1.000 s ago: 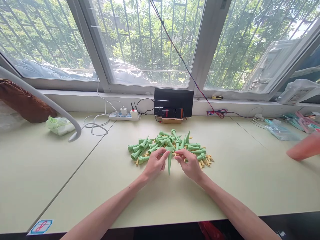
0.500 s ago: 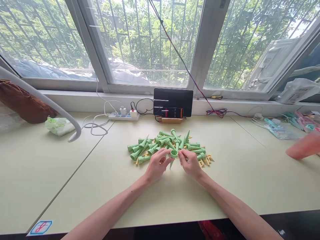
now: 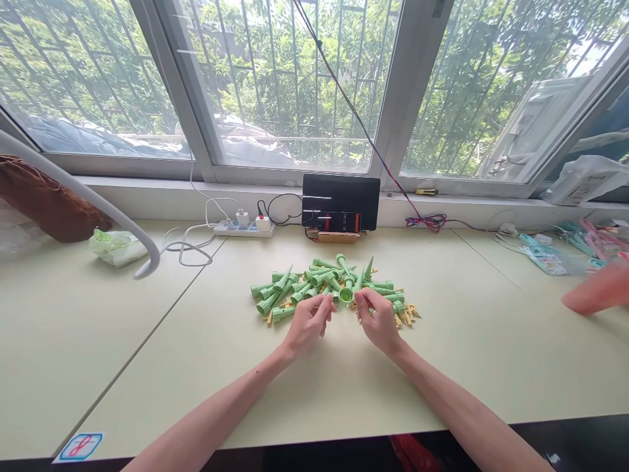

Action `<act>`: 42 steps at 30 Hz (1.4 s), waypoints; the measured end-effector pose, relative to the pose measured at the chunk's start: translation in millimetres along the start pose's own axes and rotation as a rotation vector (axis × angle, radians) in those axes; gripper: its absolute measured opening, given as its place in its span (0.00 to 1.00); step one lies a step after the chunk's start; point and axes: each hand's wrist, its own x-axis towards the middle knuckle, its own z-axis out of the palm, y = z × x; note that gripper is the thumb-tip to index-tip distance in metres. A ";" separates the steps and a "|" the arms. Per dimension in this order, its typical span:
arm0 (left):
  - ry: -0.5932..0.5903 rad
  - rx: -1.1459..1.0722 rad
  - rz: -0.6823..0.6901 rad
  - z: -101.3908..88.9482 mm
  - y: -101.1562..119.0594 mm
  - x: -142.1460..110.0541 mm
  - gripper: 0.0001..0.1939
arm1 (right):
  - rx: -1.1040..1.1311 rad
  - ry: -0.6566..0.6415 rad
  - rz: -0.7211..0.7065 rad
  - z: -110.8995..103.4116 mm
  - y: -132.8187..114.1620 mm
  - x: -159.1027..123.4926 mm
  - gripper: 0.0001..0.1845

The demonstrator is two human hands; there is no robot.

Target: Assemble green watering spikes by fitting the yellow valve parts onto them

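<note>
A heap of green plastic spikes with ribbed, cup-like ends lies on the table in front of me. One green spike has its round open end facing me, between my two hands and apart from the fingertips. My left hand is at the heap's near edge, its thumb and fingers closed together; whether anything is in them is hidden. My right hand is closed in a pinch just right of that open end, and what its fingertips hold cannot be made out. Small yellow pegs lie under and beside the heap.
Behind the heap a phone leans against a black tablet-like panel. A power strip with white cables stands left of it. A white curved tube reaches in from the left. A blurred reddish object is at right.
The green spike that was between both hands' fingers is now out of them, its open end slightly farther away. My hands have drawn a little apart, and the left fingers have closed together.
</note>
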 end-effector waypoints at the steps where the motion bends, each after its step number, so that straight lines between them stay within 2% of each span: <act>1: -0.042 -0.044 -0.058 -0.3 -0.4 0.9 0.28 | -0.004 -0.002 -0.015 -0.2 -0.6 0.1 0.17; 4: -0.198 -0.126 -0.202 -1.4 -1.7 2.7 0.34 | 0.014 -0.047 -0.075 -0.3 -2.7 0.7 0.17; 7: -0.296 -0.165 -0.255 -2.3 -2.3 2.8 0.35 | 0.039 -0.090 -0.108 -0.5 -4.0 1.7 0.18; 15: -0.284 -0.234 -0.229 -5.1 1.0 1.5 0.29 | 0.057 -0.121 -0.082 -2.3 -1.6 0.9 0.16; 21: -0.352 -0.130 -0.184 -9.3 0.0 1.8 0.28 | 0.050 -0.137 -0.067 -2.8 1.0 1.5 0.17; 31: -0.339 0.005 -0.096 -13.3 0.5 2.8 0.20 | 0.044 -0.146 -0.061 -2.3 2.9 0.6 0.16; 34: -0.319 0.108 -0.017 -14.2 -1.0 4.1 0.19 | 0.022 -0.141 -0.081 -2.1 3.8 1.3 0.15; 39: -0.203 0.403 0.333 -14.2 -6.3 4.7 0.13 | -0.015 -0.157 -0.082 -1.0 8.7 2.0 0.16; 42: -0.196 0.568 0.435 -15.0 -8.0 1.9 0.12 | -0.036 -0.167 -0.064 0.2 10.5 0.7 0.17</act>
